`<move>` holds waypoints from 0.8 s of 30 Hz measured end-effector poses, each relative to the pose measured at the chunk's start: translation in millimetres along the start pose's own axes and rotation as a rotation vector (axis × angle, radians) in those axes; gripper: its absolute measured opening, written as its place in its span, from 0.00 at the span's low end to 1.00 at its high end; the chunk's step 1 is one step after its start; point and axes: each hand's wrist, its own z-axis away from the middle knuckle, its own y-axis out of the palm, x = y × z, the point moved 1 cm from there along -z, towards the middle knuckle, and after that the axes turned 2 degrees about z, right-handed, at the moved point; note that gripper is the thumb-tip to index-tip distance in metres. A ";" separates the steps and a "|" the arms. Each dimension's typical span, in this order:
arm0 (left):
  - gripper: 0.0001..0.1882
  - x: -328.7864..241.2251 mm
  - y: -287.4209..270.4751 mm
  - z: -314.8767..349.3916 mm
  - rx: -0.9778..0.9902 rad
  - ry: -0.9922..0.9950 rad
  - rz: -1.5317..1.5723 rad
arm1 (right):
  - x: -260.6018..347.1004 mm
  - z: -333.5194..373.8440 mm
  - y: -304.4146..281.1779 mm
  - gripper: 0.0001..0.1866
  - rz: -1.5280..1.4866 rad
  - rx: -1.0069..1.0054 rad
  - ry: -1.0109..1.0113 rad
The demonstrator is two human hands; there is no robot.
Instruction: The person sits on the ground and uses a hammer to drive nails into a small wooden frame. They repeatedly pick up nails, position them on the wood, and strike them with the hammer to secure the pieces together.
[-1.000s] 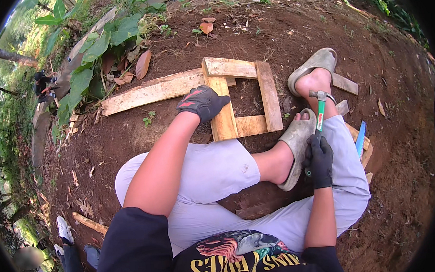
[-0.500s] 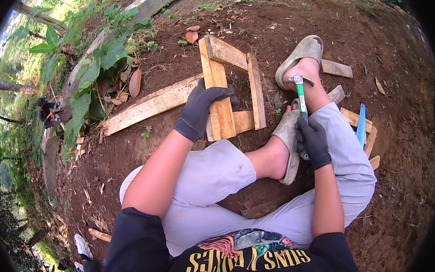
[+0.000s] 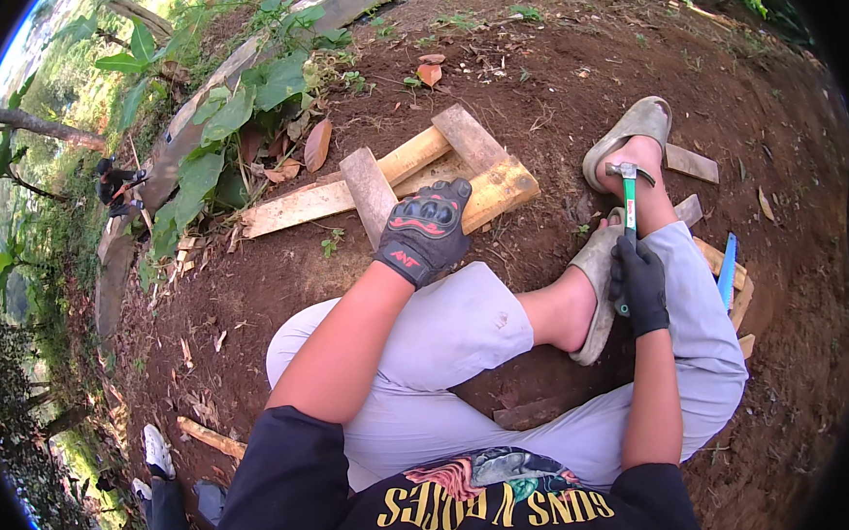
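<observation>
At the far left, co-worker (image 3: 116, 187): I see this dark-clothed person beyond the green leaves (image 3: 201, 186), well apart from the hammering work.
Long plank (image 3: 297, 208): it lies on the soil (image 3: 251, 285), its right end passing behind the frame; I note no shift in it.
Left hand (image 3: 429, 228): it grips the near board with the fingers curled over, back of the glove facing up; half a second ago it clasped a side slat instead.
Wooden frame (image 3: 505, 190): here is the main change. It stood with its longer sides running away from the body; now it is turned, with two short slats lying across at left and far right. It sits just ahead of the left knee. I cannot tell whether it touches the ground. As I judge it, another side is now presented, and the work is at a repositioning step.
Right hand (image 3: 638, 283): it is wrapped around the handle, much as it was.
Hammer (image 3: 629, 194): head up, near the upper sandal (image 3: 601, 155) and apart from the frame, so I read no blow under way.
Blue saw (image 3: 728, 271): untouched, beside pale offcuts (image 3: 743, 301).
</observation>
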 end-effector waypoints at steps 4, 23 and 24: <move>0.28 0.5 11.6 -8.2 0.225 -0.034 -0.065 | -3.7 -0.2 -4.4 0.15 -0.041 0.021 0.021; 0.16 58.1 31.4 -34.2 0.685 -0.061 0.004 | 5.1 0.4 1.3 0.16 -0.063 0.053 0.061; 0.16 55.2 19.2 -36.7 0.686 -0.062 0.043 | 5.5 0.4 0.7 0.16 -0.062 0.043 0.062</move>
